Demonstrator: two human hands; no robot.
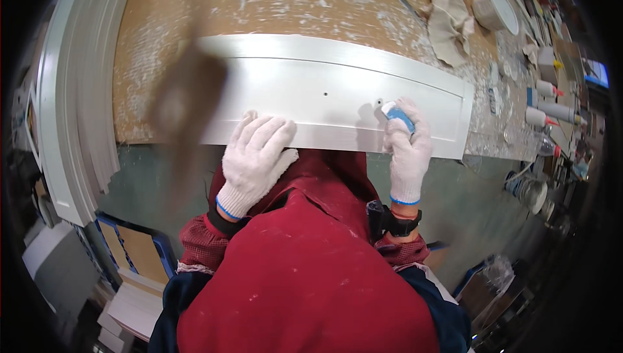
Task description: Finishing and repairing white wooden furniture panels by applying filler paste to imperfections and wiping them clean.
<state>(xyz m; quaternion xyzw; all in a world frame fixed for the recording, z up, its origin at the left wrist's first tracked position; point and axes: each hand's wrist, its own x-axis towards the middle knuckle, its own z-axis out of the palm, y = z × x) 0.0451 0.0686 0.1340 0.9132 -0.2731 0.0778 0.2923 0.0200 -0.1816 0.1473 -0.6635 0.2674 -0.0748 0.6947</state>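
A long white panel [311,87] lies flat on a paint-speckled wooden bench [259,2]. It has two small holes near its middle. My left hand [254,155], in a white knit glove, rests flat on the panel's near edge. My right hand [409,145], also gloved, holds a small blue and white object [397,117] against the panel, just right of the right-hand hole [378,102]. I cannot tell what kind of object it is. A red apron covers my front below both hands.
White mouldings [71,93] are stacked along the left. A crumpled rag [451,19], a round white tub [496,10] and several squeeze bottles [548,109] crowd the bench's right end. Boards and boxes [133,255] stand on the floor at lower left. A blurred brown shape [185,103] hangs at upper left.
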